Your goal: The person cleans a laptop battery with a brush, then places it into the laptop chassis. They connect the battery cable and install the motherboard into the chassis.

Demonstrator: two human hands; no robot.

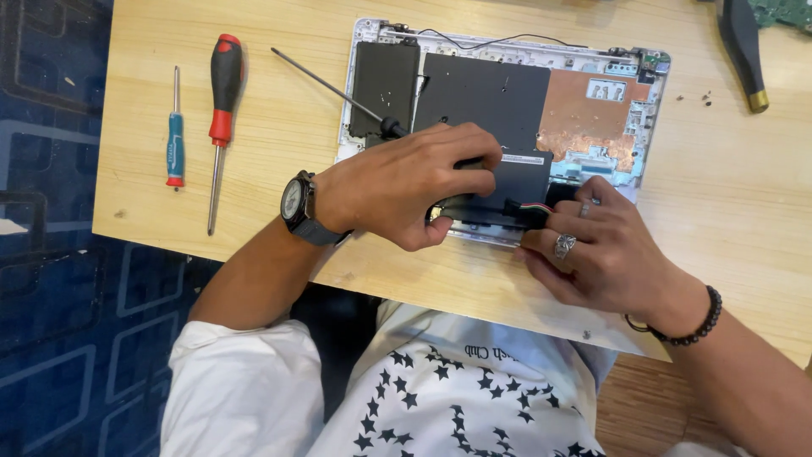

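Observation:
An opened laptop base (507,52) lies on a light wooden table (279,127), showing black covers and a copper-coloured sheet (584,114). A flat black battery pack (516,182) sits along its near edge. My left hand (406,182), with a wristwatch, grips the battery's left end. My right hand (592,250), with rings and a bead bracelet, pinches the battery's right end by a small connector with coloured wires (534,207). A long thin black screwdriver (334,85) lies across the laptop's left edge, its handle hidden under my left hand.
A red-and-black screwdriver (222,110) and a small blue one (175,140) lie at the table's left. A dark tool handle with a brass tip (744,51) and a green circuit board (782,10) are at the top right. Blue patterned floor lies to the left.

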